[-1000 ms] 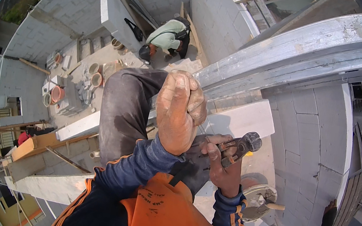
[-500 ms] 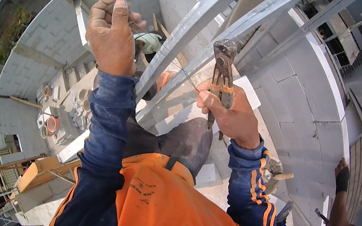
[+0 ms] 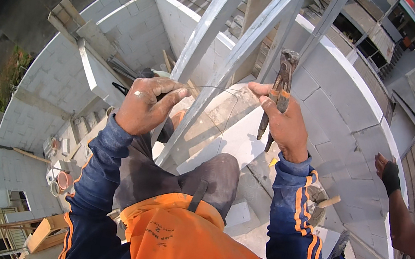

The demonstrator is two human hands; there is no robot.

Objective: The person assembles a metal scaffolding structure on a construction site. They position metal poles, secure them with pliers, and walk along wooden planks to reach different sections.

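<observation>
A thin dark wire (image 3: 217,87) stretches between my hands in front of two grey metal beams, and one loose length hangs down in a bend. My left hand (image 3: 146,107) is closed, with thumb and forefinger pinching the wire's left part. In my right hand (image 3: 288,132) a pair of worn pincers (image 3: 284,79) with orange bands on the handles stands upright, jaws up. The thumb and forefinger of that same hand also pinch the wire's right part. The nearer metal beam (image 3: 211,26) and the other metal beam (image 3: 262,34) slope down between my hands.
White block walls (image 3: 325,113) curve around both sides. At the right, a co-worker's hand (image 3: 391,175) with a dark wrist covering rests by the wall top. Buckets (image 3: 64,180) and rubble lie below left. A white slab (image 3: 238,140) lies under my hands.
My left hand has come down from its raised position, now pinching the wire. My right hand, with the pincers, has shifted slightly right. The co-worker's hand has moved left a little.
</observation>
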